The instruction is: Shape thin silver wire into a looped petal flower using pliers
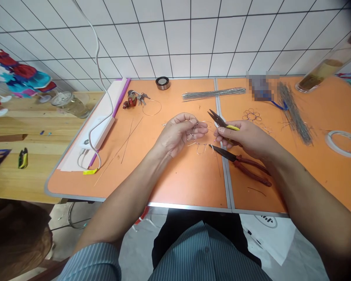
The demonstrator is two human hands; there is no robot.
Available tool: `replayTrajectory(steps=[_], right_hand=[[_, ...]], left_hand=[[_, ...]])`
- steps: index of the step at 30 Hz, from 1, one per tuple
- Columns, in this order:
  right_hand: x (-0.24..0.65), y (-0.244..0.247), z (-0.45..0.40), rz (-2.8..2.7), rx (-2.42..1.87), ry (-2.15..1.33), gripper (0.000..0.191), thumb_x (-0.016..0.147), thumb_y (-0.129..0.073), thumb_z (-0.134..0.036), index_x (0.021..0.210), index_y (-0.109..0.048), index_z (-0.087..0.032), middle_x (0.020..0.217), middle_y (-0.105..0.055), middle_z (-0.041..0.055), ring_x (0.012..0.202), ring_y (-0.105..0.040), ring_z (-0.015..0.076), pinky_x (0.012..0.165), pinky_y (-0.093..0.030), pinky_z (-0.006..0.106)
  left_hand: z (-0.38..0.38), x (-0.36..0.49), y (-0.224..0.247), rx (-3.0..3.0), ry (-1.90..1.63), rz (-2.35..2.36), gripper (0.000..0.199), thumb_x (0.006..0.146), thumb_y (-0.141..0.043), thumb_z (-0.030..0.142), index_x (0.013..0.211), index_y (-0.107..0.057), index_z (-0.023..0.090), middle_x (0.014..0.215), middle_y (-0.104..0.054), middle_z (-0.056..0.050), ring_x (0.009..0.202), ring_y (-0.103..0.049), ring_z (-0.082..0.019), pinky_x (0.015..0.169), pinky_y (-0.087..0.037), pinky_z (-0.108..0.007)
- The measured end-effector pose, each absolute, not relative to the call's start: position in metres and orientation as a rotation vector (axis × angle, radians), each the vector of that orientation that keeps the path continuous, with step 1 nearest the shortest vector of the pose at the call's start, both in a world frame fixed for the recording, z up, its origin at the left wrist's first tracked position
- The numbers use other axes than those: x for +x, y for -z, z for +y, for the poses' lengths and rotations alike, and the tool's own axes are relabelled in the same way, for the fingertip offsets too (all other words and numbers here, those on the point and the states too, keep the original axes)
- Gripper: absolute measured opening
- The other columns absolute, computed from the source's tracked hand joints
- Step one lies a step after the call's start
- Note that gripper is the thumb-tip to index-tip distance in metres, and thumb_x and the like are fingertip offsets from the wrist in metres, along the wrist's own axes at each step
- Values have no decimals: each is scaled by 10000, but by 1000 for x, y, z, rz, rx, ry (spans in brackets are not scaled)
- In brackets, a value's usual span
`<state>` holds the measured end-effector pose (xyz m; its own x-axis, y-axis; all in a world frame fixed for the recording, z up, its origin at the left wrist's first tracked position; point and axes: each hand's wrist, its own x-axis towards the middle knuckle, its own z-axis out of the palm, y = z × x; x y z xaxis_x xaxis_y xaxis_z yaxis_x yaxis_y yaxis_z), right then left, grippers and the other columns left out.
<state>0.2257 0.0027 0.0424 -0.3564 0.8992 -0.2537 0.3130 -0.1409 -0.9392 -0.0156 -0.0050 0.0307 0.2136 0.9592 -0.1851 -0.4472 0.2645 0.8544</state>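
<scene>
Taken from the gap between the hands, the left hand (174, 134) is closed on a thin bent-wire piece (190, 137), palm turned up and fingers curled. That grip seems meant to steady the light wire while leaving its right side exposed. The right hand (247, 134) is wrapped round the yellow handles of the needle-nose pliers (219, 119); their tips point toward 11 o'clock, slightly apart and clear of the wire. Holding them so near probably keeps the reach to the wire short.

Red-handled pliers (253, 171) lie on the orange table (187, 191) at 4 to 5 o'clock, jaws toward the hands and grips outward, which looks handy for the right hand. A bundle of straight wires (213, 93) lies crosswise near 12 o'clock, apparently within reach of either hand but out of the working space. A flower-shaped wire piece (252, 114) rests between 2 and 3 o'clock, perhaps set aside there. The keys (142, 98) sit at 10 o'clock, beside a wire ring (152, 116), well back from the fingers.
</scene>
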Motion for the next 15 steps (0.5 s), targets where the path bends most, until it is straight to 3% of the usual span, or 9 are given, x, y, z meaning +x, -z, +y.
replayTrajectory(steps=[5, 10, 15], right_hand=[[229, -33, 8, -1384, -1208, -1971, 421, 764, -976, -550, 890, -814, -182, 859, -734, 48, 708, -602, 127, 637, -490, 259], [226, -38, 3, -1313, -1122, -2068, 412, 771, -993, -515, 828, -790, -161, 803, -668, 16, 691, -568, 103, 647, -484, 243], [222, -32, 3, -1278, -1138, -2080, 376, 764, -1001, -461, 837, -798, -153, 854, -702, 32, 734, -611, 108, 654, -492, 235]], left_hand=[[-6, -17, -32, 788, -1068, 825, 155, 917, -806, 140, 850, -666, 150, 945, -855, -118, 798, -838, -190, 809, -659, -298], [-6, -18, -26, 835, -1029, 791, 153, 909, -822, 171, 860, -678, 150, 930, -857, -121, 797, -837, -191, 805, -653, -295], [-6, -15, -23, 847, -1027, 791, 119, 918, -800, 155, 865, -695, 146, 892, -851, -119, 789, -836, -202, 809, -663, -319]])
